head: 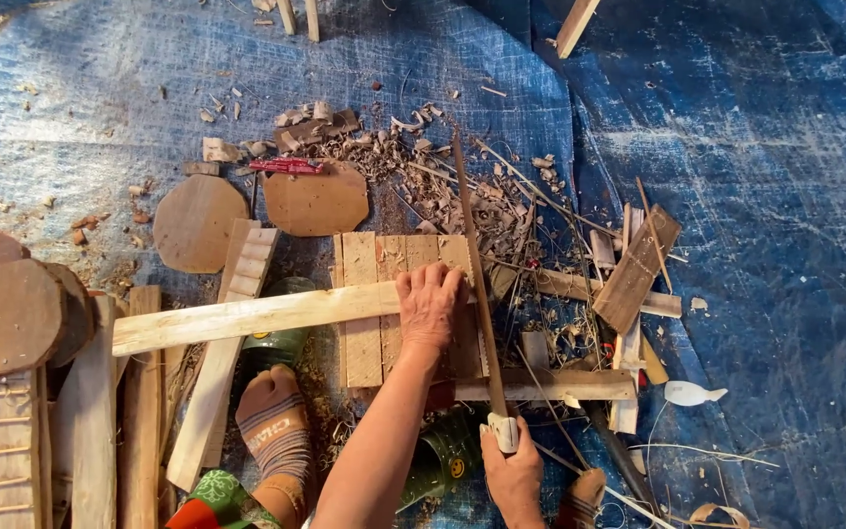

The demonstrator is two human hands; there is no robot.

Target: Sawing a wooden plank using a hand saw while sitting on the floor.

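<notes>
My left hand (430, 306) presses flat on the right end of a long pale wooden plank (247, 316) that lies across a slatted wooden board (369, 263). My right hand (514, 477) grips the pale handle of a long thin saw (474, 274). Its blade runs away from me along the right edge of the slatted board, just beside my left hand. A foot in a striped sock (274, 423) rests under the plank at the lower left.
A blue tarp (766, 127) covers the ground. Round and octagonal wooden discs (200, 221) lie behind the board, with a red tool (288, 167) and wood shavings (413, 162). Planks and ladder-like frames (10, 441) are stacked left; scrap slats (638, 269) lie right.
</notes>
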